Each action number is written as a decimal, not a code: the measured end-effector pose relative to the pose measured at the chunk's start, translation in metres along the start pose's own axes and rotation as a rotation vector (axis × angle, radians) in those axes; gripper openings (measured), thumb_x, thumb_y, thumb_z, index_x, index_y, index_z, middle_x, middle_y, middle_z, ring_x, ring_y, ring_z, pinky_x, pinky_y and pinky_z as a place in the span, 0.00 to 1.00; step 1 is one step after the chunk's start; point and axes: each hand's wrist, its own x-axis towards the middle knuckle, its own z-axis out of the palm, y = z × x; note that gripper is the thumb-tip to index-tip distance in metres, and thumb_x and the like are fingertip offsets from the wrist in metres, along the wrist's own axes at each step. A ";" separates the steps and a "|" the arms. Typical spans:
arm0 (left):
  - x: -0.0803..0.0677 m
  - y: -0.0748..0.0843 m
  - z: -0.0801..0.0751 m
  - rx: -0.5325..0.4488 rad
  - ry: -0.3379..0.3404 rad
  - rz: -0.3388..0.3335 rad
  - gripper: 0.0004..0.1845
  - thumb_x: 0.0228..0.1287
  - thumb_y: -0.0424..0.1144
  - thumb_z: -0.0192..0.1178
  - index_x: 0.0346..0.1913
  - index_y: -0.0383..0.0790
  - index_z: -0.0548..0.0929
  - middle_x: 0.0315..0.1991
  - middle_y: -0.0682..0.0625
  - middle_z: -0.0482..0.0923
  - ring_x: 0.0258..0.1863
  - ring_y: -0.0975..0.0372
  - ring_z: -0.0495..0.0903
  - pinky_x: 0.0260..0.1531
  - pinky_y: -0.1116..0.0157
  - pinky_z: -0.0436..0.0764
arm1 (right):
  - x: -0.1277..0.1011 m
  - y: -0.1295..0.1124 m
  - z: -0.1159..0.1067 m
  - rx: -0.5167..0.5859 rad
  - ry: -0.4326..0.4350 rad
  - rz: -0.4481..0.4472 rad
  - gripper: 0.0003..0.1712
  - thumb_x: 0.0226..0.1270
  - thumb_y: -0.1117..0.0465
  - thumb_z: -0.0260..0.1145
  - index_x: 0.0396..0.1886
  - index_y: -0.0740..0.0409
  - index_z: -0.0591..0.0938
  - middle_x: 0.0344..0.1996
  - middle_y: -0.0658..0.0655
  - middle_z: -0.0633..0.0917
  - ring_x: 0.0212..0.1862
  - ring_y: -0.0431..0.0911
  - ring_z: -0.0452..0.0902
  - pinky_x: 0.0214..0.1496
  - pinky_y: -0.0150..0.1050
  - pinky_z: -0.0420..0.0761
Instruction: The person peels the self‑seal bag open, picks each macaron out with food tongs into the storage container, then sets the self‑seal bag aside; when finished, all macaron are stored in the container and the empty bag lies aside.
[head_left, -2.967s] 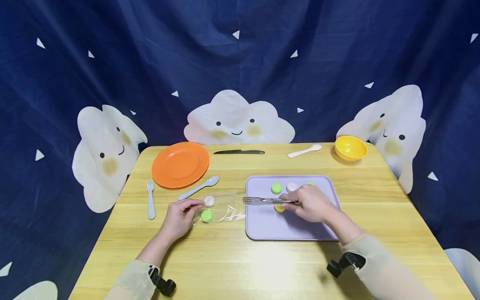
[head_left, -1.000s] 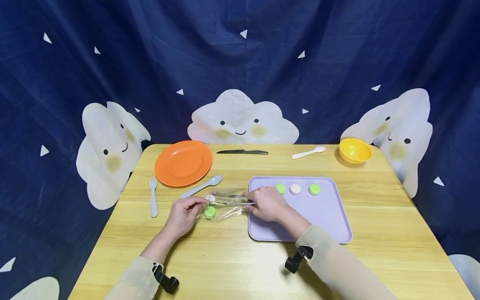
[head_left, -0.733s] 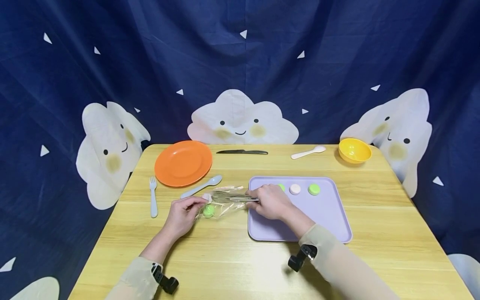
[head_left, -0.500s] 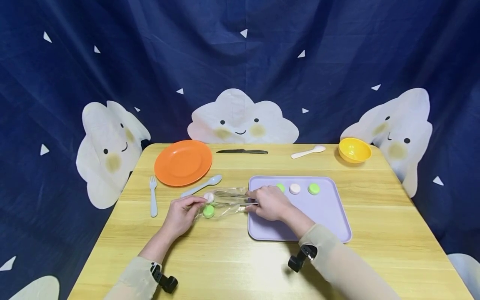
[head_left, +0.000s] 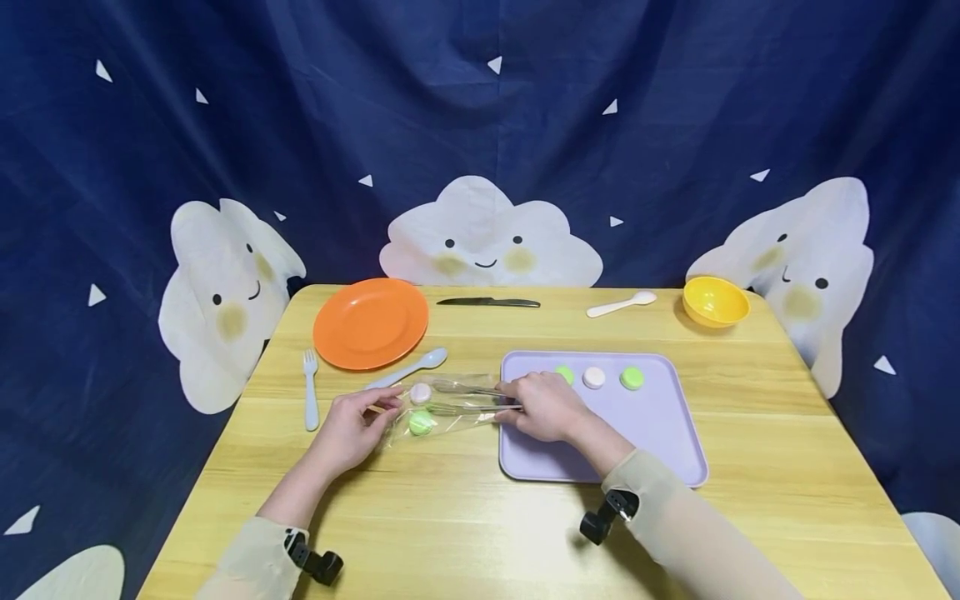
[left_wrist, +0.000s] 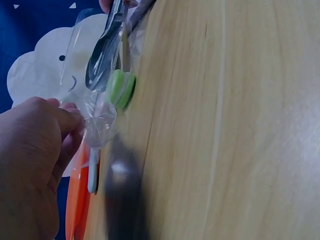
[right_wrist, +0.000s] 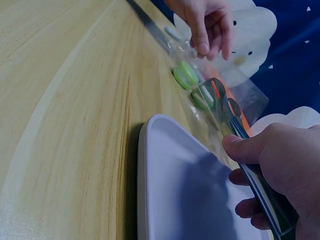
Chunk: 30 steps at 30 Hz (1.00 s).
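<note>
My right hand [head_left: 546, 406] holds metal tongs [head_left: 480, 407] over the tray's left edge. The ends of the tongs lie inside a clear plastic bag [head_left: 457, 422], their two arms spread apart. Within the bag's left end are a whitish macaron [head_left: 421, 393] and a green macaron [head_left: 422, 423]. The right wrist view shows green rounds [right_wrist: 185, 75] behind the film. At that end of the bag, my left hand [head_left: 351, 431] has its fingertips at the film, thumb and fingers slightly apart. A lilac tray [head_left: 600, 450] bears two green macarons [head_left: 632, 378] and a pinkish one [head_left: 594, 377].
An orange plate [head_left: 371, 323], a blue spoon [head_left: 411, 367] and a blue fork [head_left: 311, 392] lie at left. Along the back are a dark knife [head_left: 489, 302], a white spoon [head_left: 621, 304] and a yellow bowl [head_left: 716, 302]. A patterned blue curtain hangs behind.
The right hand has carried the tongs from over the tray leftward into the bag; the yellow macaron has left the tray. Lately the tongs' arms have spread, and the left hand has drawn back slightly.
</note>
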 end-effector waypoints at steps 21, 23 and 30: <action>0.004 -0.004 0.010 -0.030 0.118 0.135 0.15 0.59 0.14 0.70 0.40 0.36 0.91 0.44 0.45 0.91 0.46 0.50 0.90 0.52 0.76 0.81 | 0.012 -0.014 0.002 -0.034 0.003 0.021 0.16 0.70 0.40 0.73 0.35 0.44 0.81 0.22 0.41 0.76 0.28 0.43 0.75 0.26 0.43 0.74; 0.004 -0.005 0.012 -0.054 0.116 0.129 0.14 0.61 0.14 0.68 0.40 0.35 0.91 0.43 0.44 0.91 0.45 0.50 0.90 0.51 0.75 0.83 | 0.015 -0.016 0.002 -0.038 0.000 0.023 0.17 0.70 0.40 0.73 0.33 0.44 0.79 0.22 0.41 0.75 0.28 0.43 0.74 0.27 0.44 0.74; 0.002 -0.011 0.013 -0.078 0.109 0.056 0.12 0.65 0.17 0.67 0.39 0.37 0.90 0.42 0.48 0.91 0.43 0.55 0.90 0.45 0.76 0.84 | 0.024 -0.023 0.006 -0.087 0.016 -0.010 0.18 0.71 0.40 0.72 0.44 0.48 0.85 0.28 0.44 0.83 0.31 0.48 0.80 0.30 0.49 0.80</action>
